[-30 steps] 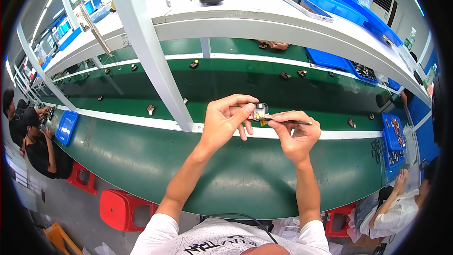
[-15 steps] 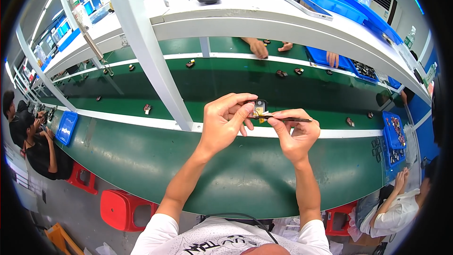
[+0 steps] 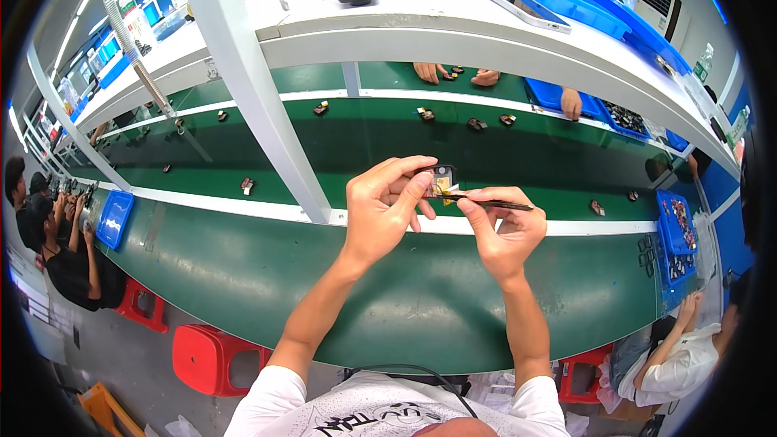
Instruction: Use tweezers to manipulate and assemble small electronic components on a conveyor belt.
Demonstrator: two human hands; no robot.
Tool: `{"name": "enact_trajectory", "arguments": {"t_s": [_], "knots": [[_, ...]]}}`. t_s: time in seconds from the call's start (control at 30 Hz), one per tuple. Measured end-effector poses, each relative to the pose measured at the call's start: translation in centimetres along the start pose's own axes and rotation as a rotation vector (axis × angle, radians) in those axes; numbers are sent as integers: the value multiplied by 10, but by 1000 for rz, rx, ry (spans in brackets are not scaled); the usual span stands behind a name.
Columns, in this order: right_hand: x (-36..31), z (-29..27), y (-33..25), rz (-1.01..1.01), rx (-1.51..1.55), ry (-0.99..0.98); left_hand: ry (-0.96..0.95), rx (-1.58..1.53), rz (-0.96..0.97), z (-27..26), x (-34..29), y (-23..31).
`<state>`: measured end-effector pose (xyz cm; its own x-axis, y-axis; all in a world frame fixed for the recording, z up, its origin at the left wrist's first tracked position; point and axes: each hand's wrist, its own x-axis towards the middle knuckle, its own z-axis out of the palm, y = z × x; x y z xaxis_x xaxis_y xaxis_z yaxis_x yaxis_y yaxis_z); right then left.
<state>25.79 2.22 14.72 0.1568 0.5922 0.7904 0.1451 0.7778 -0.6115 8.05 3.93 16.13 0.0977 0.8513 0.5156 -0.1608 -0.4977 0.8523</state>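
Observation:
Above the near edge of the belt, my left hand (image 3: 380, 209) grips a small black electronics housing (image 3: 443, 171) between thumb and fingers. Inside the housing show a pale part, thin wires and a bit of yellow. My right hand (image 3: 508, 231) pinches slim black tweezers (image 3: 503, 204), whose tips reach into the housing's lower right side. Just what the tips touch is too small to make out.
A green conveyor belt (image 3: 356, 146) carrying several small assemblies runs behind a white rail. A white post (image 3: 255, 89) rises left of my hands, under a white shelf (image 3: 486, 40). Blue trays (image 3: 676, 231) stand at right. Across the belt are another person's hands (image 3: 429, 73).
Assemblies on the belt have shifted slightly left, and another has appeared near the person across, whose hand has drawn back. My hands have moved very little, still holding the housing and tweezers.

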Motion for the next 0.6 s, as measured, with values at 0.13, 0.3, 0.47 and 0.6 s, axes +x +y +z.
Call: {"name": "enact_trajectory", "arguments": {"t_s": [0.13, 0.3, 0.47, 0.6], "knots": [[0, 1, 0, 22, 0, 18, 7, -2, 19, 0, 1, -3], [0, 1, -1, 46, 4, 21, 13, 35, 68, 2, 1, -2], [0, 1, -1, 26, -10, 16, 21, 42, 84, 2, 1, -1], [0, 1, -3, 18, -16, 15, 23, 51, 74, 1, 1, -2]]}}
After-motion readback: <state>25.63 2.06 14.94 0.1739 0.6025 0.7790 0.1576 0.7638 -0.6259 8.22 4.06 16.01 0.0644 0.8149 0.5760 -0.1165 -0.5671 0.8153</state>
